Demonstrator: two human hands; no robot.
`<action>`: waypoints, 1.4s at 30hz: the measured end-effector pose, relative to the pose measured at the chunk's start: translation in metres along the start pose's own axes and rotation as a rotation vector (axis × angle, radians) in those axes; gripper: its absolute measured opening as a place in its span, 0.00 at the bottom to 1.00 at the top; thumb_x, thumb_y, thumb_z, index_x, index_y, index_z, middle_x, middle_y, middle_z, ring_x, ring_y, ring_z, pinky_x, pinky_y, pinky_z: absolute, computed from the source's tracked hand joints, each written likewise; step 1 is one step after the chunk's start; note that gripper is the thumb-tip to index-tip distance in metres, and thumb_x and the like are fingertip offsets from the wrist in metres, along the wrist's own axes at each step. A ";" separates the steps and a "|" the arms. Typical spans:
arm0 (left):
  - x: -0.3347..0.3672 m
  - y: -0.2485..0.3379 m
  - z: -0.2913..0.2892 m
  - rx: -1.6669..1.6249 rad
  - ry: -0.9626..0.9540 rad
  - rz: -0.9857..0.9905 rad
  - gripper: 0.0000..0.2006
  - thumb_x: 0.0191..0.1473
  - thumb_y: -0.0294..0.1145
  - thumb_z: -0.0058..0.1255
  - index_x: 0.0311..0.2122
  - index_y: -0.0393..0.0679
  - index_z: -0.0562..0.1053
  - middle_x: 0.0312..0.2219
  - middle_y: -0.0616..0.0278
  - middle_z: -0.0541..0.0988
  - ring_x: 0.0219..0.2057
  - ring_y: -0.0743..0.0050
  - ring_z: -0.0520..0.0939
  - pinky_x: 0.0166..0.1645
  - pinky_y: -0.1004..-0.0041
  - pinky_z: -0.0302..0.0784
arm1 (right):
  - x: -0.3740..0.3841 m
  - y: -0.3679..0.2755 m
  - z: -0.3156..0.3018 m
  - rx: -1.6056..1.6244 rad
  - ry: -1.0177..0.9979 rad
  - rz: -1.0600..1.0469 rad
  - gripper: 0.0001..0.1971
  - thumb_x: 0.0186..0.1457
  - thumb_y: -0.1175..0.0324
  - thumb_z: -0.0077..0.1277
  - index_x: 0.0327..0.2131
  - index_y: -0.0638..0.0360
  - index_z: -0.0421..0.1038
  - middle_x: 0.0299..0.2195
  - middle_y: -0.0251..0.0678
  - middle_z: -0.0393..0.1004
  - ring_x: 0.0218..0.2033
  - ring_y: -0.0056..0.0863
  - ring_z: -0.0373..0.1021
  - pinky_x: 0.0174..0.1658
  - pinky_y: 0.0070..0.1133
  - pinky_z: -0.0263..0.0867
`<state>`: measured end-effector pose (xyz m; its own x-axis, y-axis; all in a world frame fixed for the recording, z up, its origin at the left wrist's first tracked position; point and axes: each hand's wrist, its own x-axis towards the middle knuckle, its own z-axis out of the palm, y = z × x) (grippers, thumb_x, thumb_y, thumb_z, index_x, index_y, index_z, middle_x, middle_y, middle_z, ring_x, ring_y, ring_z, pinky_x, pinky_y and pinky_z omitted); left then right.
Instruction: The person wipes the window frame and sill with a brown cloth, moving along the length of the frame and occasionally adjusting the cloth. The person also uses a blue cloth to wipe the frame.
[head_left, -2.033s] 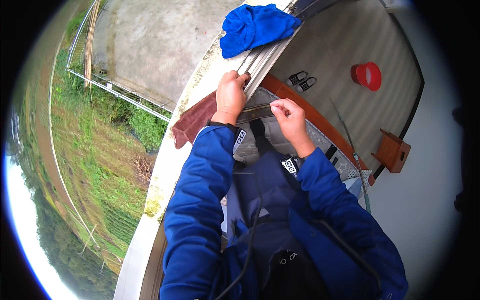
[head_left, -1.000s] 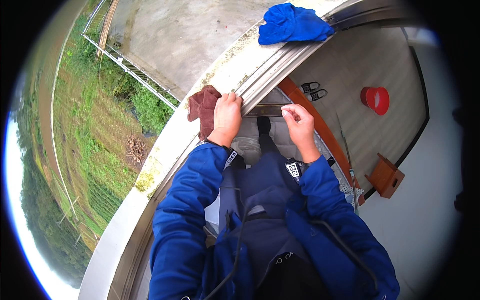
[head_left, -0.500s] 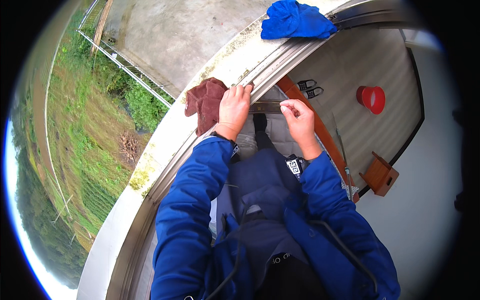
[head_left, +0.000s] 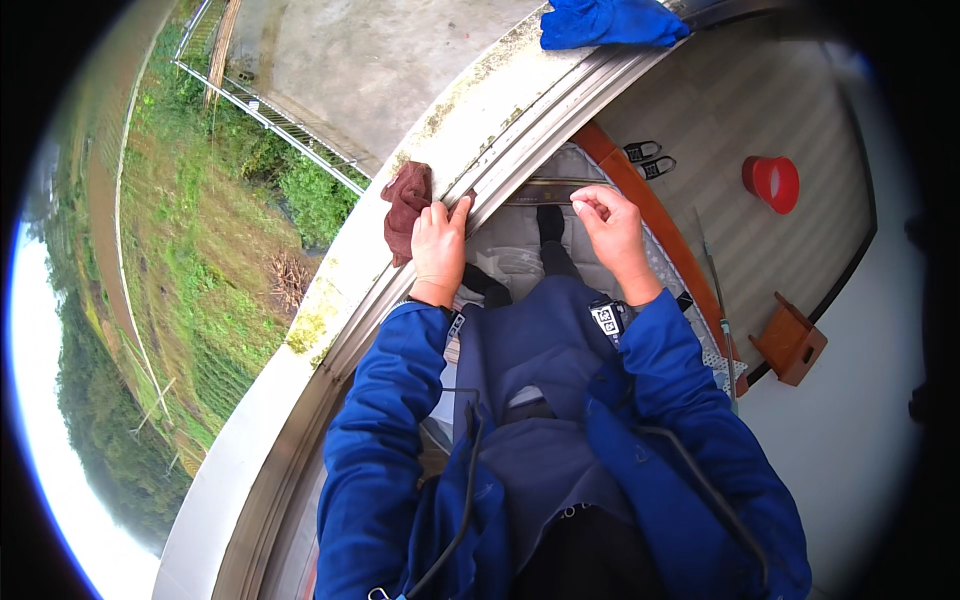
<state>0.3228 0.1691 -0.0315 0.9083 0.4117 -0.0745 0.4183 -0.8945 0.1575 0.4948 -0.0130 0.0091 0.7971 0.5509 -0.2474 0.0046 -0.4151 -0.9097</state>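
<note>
Cloth [head_left: 407, 208], brown and bunched, lies on the window ledge [head_left: 480, 115] against the left hand [head_left: 438, 252], whose grip I cannot tell; if loose, it could slip outside. The right hand [head_left: 617, 237], apart, is pinched closed.

Lower cloth [head_left: 406, 212]: dark reddish brown, as we see it
Upper cloth [head_left: 605, 24]: vivid blue
Our sleeves [head_left: 385, 395]: royal blue
Our wrist tag [head_left: 606, 319]: black-and-white pattern
Window track [head_left: 540, 153]: silvery grey
Ledge [head_left: 300, 328]: white, blotched yellow-green and speckled dark
Bucket [head_left: 786, 188]: red, paler inside
Shoes [head_left: 655, 167]: black with white
Stool [head_left: 782, 338]: orange-brown
Floor [head_left: 740, 100]: grey; we make out paler stripes
Sock [head_left: 551, 224]: black
</note>
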 end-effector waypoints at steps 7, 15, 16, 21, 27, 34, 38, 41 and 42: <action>-0.009 -0.011 0.001 -0.087 0.044 -0.069 0.19 0.41 0.23 0.49 0.40 0.55 0.77 0.24 0.62 0.67 0.30 0.62 0.72 0.36 0.67 0.70 | -0.007 -0.004 -0.001 0.011 -0.040 -0.005 0.04 0.47 0.77 0.53 0.30 0.62 0.73 0.24 0.32 0.71 0.22 0.18 0.64 0.27 0.16 0.62; -0.016 -0.022 -0.007 -0.314 0.014 -0.243 0.09 0.44 0.25 0.51 0.30 0.50 0.79 0.22 0.59 0.70 0.29 0.59 0.74 0.35 0.65 0.71 | -0.007 -0.007 -0.008 0.014 -0.034 -0.024 0.04 0.47 0.76 0.54 0.30 0.62 0.73 0.24 0.34 0.73 0.23 0.20 0.67 0.28 0.17 0.64; -0.015 -0.026 -0.010 -0.393 0.005 -0.292 0.07 0.45 0.25 0.51 0.29 0.49 0.79 0.22 0.59 0.71 0.29 0.58 0.75 0.35 0.64 0.71 | -0.007 -0.007 -0.009 0.005 -0.032 -0.020 0.04 0.47 0.76 0.54 0.30 0.62 0.73 0.24 0.34 0.73 0.23 0.20 0.67 0.28 0.17 0.65; -0.032 -0.065 -0.037 -0.898 0.052 -0.465 0.06 0.51 0.20 0.49 0.33 0.39 0.77 0.28 0.59 0.76 0.33 0.70 0.76 0.43 0.75 0.69 | -0.005 -0.008 -0.007 0.024 -0.042 -0.050 0.04 0.49 0.78 0.52 0.31 0.63 0.73 0.25 0.27 0.71 0.24 0.11 0.63 0.28 0.12 0.61; -0.056 -0.084 -0.038 -0.960 0.032 -0.467 0.06 0.52 0.20 0.48 0.35 0.39 0.76 0.30 0.62 0.77 0.34 0.74 0.75 0.45 0.76 0.68 | -0.006 -0.013 0.010 0.010 -0.079 -0.056 0.04 0.47 0.76 0.53 0.30 0.61 0.73 0.24 0.34 0.73 0.22 0.20 0.68 0.28 0.18 0.65; -0.064 -0.105 -0.065 -1.327 0.200 -0.712 0.09 0.57 0.24 0.47 0.42 0.38 0.73 0.36 0.66 0.77 0.38 0.80 0.75 0.47 0.79 0.69 | -0.009 -0.020 0.020 -0.015 -0.120 -0.059 0.03 0.47 0.75 0.53 0.29 0.60 0.73 0.23 0.35 0.73 0.21 0.23 0.68 0.27 0.19 0.64; -0.062 -0.124 -0.115 -1.037 0.260 -0.509 0.06 0.56 0.22 0.47 0.37 0.38 0.74 0.33 0.66 0.76 0.36 0.80 0.74 0.45 0.79 0.69 | -0.009 -0.022 0.022 -0.021 -0.119 -0.071 0.03 0.47 0.75 0.53 0.29 0.60 0.73 0.23 0.35 0.72 0.22 0.24 0.68 0.27 0.20 0.64; -0.062 -0.108 -0.117 -0.542 0.104 -0.210 0.06 0.49 0.20 0.49 0.32 0.42 0.75 0.30 0.59 0.75 0.34 0.63 0.76 0.41 0.71 0.70 | -0.010 -0.024 0.024 -0.028 -0.130 -0.070 0.03 0.47 0.75 0.53 0.29 0.60 0.73 0.23 0.35 0.72 0.22 0.24 0.68 0.27 0.20 0.64; -0.062 -0.098 -0.109 -0.455 0.052 -0.177 0.06 0.49 0.20 0.49 0.31 0.43 0.76 0.31 0.59 0.75 0.34 0.60 0.75 0.41 0.69 0.70 | -0.011 -0.025 0.025 -0.026 -0.134 -0.063 0.03 0.47 0.75 0.53 0.28 0.60 0.73 0.23 0.35 0.72 0.22 0.24 0.68 0.27 0.21 0.64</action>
<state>0.2260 0.2503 0.0654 0.8173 0.5689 -0.0917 0.5143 -0.6482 0.5616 0.4707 0.0096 0.0259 0.7066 0.6678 -0.2339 0.0694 -0.3944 -0.9163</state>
